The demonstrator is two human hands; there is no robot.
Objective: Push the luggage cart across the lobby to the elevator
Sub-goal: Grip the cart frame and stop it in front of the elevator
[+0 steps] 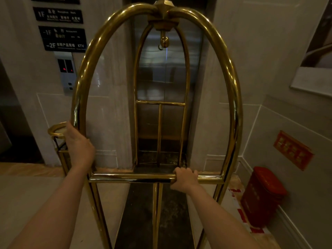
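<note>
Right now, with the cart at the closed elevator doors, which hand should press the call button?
Left. The left hand grips the cart's arch just below the call panel; the right hand sits mid-crossbar, farther away.

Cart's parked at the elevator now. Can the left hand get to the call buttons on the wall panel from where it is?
Probably yes. The left hand grips the luggage cart on its left upright, and the call panel is on the wall just up and left, outside the frame, with nothing between.

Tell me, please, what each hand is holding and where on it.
Both hold the luggage cart: the left hand on the left upright of its arch, the right hand wrapped around the horizontal crossbar.
</note>
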